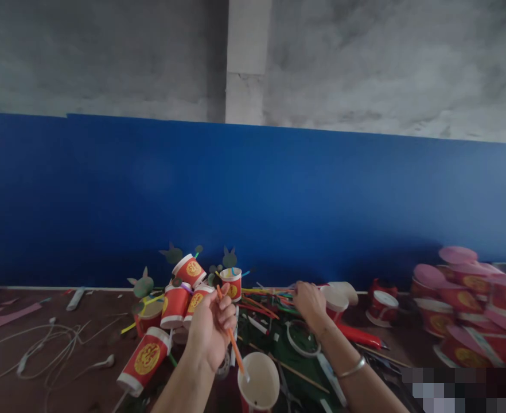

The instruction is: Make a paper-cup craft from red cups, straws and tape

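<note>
An orange stick (234,339) with a whitish lower tip is held upright and slightly tilted in my left hand (215,327), fingers wrapped round it. Its lower tip is over the mouth of a red and white paper cup (259,381) at the bottom centre. My right hand (310,301) reaches to the colourful thin strips (274,297) near the back of the table; its fingertips are hidden behind the hand. Just right of it stands another paper cup (335,302). A roll of tape (303,338) lies below my right hand.
Decorated red cups (176,304) with rabbit cutouts are piled left of centre. White earphones (102,362) and pink paper (17,315) lie at the left. Scissors (288,396), a red cutter (358,335) and wooden sticks lie in front. Cups with pink discs (472,298) are heaped at the right.
</note>
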Tool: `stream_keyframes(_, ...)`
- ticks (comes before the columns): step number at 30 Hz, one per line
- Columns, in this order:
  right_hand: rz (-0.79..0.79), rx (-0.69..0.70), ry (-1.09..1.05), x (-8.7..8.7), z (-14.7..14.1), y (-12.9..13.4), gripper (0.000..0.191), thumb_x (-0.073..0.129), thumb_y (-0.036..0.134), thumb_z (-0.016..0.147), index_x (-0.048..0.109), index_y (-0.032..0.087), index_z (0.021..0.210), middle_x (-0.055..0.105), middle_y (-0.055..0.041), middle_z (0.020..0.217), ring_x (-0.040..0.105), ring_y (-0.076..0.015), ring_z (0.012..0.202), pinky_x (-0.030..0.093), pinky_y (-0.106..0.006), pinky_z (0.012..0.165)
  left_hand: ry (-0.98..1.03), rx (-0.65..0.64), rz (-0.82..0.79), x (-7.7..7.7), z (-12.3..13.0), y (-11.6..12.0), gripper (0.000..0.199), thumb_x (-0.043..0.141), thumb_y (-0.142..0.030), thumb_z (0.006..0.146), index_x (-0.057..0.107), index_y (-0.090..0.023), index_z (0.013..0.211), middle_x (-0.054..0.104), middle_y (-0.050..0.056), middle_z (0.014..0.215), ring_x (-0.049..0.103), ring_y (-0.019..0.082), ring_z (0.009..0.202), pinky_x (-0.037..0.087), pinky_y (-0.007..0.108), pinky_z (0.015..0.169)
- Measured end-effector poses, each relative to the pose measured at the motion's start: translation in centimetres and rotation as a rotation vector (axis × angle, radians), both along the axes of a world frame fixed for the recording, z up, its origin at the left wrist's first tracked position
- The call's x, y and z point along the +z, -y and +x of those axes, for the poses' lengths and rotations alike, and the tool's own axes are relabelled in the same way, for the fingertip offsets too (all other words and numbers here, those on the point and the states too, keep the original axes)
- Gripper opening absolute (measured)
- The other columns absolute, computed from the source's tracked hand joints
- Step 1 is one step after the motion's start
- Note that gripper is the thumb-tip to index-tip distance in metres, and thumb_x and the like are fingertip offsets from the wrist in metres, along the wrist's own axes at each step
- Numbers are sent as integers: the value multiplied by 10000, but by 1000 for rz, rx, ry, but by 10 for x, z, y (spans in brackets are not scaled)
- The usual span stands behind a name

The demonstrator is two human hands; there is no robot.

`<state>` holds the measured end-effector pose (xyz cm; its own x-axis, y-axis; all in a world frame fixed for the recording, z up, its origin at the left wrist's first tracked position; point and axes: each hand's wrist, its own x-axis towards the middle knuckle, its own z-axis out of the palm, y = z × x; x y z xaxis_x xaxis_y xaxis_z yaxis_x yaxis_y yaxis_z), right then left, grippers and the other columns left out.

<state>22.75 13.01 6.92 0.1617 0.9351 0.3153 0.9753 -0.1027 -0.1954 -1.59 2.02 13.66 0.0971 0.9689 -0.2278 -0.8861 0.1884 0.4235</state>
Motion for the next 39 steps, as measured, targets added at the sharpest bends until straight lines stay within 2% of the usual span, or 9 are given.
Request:
stream_keyframes(7, 534, 20, -254, 19, 4, 31, 377, 353, 273, 922, 652, 93, 1063, 649, -136, 1002, 582, -196, 922, 456, -309, 850, -88, -127, 35, -3, 9, 1, 193, 344, -154, 962, 499, -105, 859, 350, -55, 587, 278, 27, 388, 237, 151, 372)
stream_keyframes(11, 951, 285, -325, 41, -7, 71, 323, 438, 334, 903, 683, 154, 1012, 644, -117, 960, 565, -218, 928, 432, -392, 883, -215, -136, 66, -5, 15, 2, 132, 407, -183, 949, 514, -113, 916, 458, -29, 638, 346, 37, 415, 277, 162, 401)
stream_keyframes(13, 836, 390, -506, 53, -18, 91, 299, 456, 361, 896, 680, 168, 944, 657, -109, 959, 586, -208, 904, 458, -359, 825, -299, -127, 84, -7, 18, 4, 133, 426, -204, 943, 526, -118, 952, 511, -9, 669, 399, 53, 436, 300, 172, 413)
stream_keyframes(18, 208, 539, -986, 63, -41, 114, 423, 523, 485, 828, 656, 150, 1048, 685, -103, 951, 624, -197, 859, 485, -306, 766, -463, -108, 77, -10, 25, 8, 167, 436, -244, 948, 550, -132, 996, 606, 33, 771, 527, 79, 543, 384, 171, 494)
stream_keyframes(22, 176, 519, -1044, 59, -52, 113, 448, 577, 514, 779, 669, 141, 1010, 677, -112, 988, 610, -223, 933, 466, -342, 846, -512, -107, 126, -13, 32, 12, 166, 465, -250, 935, 565, -126, 982, 633, 53, 838, 527, 77, 571, 411, 173, 530)
stream_keyframes(27, 107, 521, -1258, 59, -65, 115, 482, 648, 510, 716, 666, 123, 1003, 668, -82, 870, 603, -172, 771, 488, -285, 713, -550, -180, 97, -12, 38, 19, 135, 492, -196, 909, 588, -146, 991, 628, 24, 792, 542, 84, 588, 432, 175, 553)
stream_keyframes(32, 150, 564, -1177, 52, -74, 115, 436, 612, 499, 773, 675, 120, 980, 642, -66, 828, 576, -148, 744, 478, -244, 679, -519, -310, 137, -16, 41, 20, 248, 725, -322, 741, 596, -134, 838, 510, -37, 566, 428, 54, 462, 276, 134, 427)
stream_keyframes(35, 130, 601, -1107, 52, -80, 121, 504, 522, 527, 841, 627, 127, 1129, 652, -94, 976, 602, -174, 877, 490, -250, 768, -497, -249, 194, -21, 42, 17, 391, 828, -374, 596, 602, -136, 808, 498, -45, 560, 443, 56, 480, 293, 142, 434)
stream_keyframes(39, -76, 614, -996, 51, -86, 135, 566, 503, 467, 870, 471, 157, 1342, 668, -54, 790, 611, -165, 659, 514, -267, 627, -535, -56, 173, -22, 42, 18, 369, 761, -341, 691, 622, -173, 990, 631, 14, 754, 579, 120, 626, 421, 193, 531)
